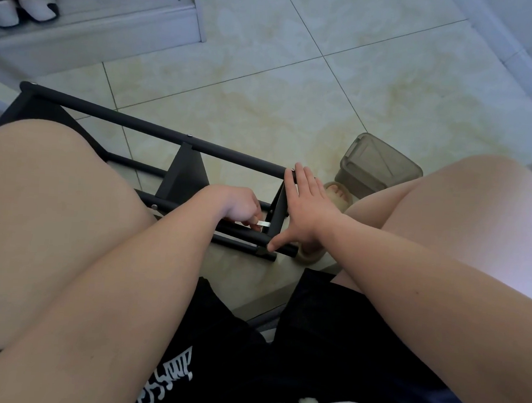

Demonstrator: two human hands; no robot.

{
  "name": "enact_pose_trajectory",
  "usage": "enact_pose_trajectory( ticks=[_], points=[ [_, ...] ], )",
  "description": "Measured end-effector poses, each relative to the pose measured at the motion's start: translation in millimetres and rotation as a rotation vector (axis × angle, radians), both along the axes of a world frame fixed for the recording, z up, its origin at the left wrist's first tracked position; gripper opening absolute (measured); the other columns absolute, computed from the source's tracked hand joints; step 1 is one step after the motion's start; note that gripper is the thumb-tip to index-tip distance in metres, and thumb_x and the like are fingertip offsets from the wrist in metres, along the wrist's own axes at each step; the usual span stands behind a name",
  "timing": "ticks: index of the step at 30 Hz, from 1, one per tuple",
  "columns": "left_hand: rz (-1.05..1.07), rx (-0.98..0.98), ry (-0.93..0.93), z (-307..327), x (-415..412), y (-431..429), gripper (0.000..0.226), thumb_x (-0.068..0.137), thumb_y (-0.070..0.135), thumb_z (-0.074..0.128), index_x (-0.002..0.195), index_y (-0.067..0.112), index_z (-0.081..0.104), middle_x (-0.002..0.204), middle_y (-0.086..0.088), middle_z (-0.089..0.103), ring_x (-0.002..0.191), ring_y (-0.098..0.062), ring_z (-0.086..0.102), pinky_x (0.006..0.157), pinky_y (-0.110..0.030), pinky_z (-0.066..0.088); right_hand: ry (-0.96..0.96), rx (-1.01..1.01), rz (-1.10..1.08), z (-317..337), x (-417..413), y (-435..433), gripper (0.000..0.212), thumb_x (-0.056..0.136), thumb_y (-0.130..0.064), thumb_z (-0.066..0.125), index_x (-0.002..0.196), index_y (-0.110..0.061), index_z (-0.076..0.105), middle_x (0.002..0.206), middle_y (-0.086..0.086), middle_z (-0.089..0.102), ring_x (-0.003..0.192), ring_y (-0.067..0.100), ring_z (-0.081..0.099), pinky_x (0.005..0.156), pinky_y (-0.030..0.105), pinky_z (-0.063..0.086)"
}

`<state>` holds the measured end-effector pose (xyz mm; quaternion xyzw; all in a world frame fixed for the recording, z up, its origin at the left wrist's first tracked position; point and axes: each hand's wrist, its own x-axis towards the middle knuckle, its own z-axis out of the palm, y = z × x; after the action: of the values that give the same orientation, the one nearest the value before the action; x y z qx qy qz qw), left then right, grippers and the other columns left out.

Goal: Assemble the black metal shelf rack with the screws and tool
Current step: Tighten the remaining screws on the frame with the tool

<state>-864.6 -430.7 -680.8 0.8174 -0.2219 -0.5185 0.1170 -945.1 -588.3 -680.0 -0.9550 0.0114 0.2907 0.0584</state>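
The black metal shelf rack [156,129] lies on its side on the tiled floor between my knees, its long tubes running from upper left to lower right. My left hand [239,205] grips a small flat silver tool [263,223] inside the frame, close to the right end panel. My right hand [302,208] is spread flat against that end of the rack, fingers on the upper tube's end and thumb on the lower tube's end. Small silver screw heads show along the tubes. The tool's tip is hidden behind the frame.
A translucent grey plastic box [379,166] with a lid sits on the floor just right of the rack. My foot in a beige slipper [337,195] is beside the rack's end. A white shoe shelf [92,16] with shoes stands at the upper left.
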Motion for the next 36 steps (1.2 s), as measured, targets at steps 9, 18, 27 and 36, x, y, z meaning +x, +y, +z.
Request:
enact_pose_trajectory(
  ticks=[9, 18, 27, 36],
  points=[
    [-0.019, 0.03, -0.019, 4, -6, -1, 0.028, 0.1, 0.015, 0.055, 0.125, 0.014, 0.067, 0.132, -0.001, 0.062, 0.123, -0.023, 0.054, 0.093, -0.025, 0.037, -0.003, -0.001, 0.002, -1, 0, 0, 0.168, 0.049, -0.091, 0.072, 0.155, -0.007, -0.028, 0.162, 0.019, -0.033, 0.151, 0.033, -0.029, 0.123, 0.044, -0.012],
    [0.093, 0.049, -0.111, 10, 4, 0, 0.028, 0.093, 0.007, 0.063, 0.118, 0.013, 0.073, 0.109, -0.005, 0.074, 0.11, -0.023, 0.065, 0.098, -0.033, 0.048, 0.002, 0.001, 0.007, 0, 0, 0, 0.167, 0.05, -0.09, 0.072, 0.154, -0.008, -0.029, 0.162, 0.019, -0.033, 0.151, 0.033, -0.028, 0.123, 0.044, -0.012],
    [0.49, -0.145, 0.058, -2, 2, -4, 0.014, 0.085, 0.018, 0.065, 0.081, 0.025, 0.077, 0.095, 0.005, 0.073, 0.099, -0.015, 0.065, 0.078, -0.031, 0.052, -0.005, 0.014, 0.002, 2, -1, 1, 0.167, 0.049, -0.089, 0.074, 0.155, -0.007, -0.027, 0.162, 0.02, -0.031, 0.152, 0.034, -0.027, 0.124, 0.045, -0.011],
    [0.776, -0.249, 0.026, -19, -11, -14, 0.009, 0.088, 0.012, 0.069, 0.089, 0.02, 0.071, 0.078, -0.002, 0.07, 0.061, -0.008, 0.059, 0.055, -0.02, 0.041, -0.018, 0.017, -0.002, 1, -2, 0, 0.167, 0.049, -0.089, 0.074, 0.155, -0.008, -0.027, 0.163, 0.019, -0.031, 0.152, 0.033, -0.027, 0.125, 0.044, -0.011]
  ],
)
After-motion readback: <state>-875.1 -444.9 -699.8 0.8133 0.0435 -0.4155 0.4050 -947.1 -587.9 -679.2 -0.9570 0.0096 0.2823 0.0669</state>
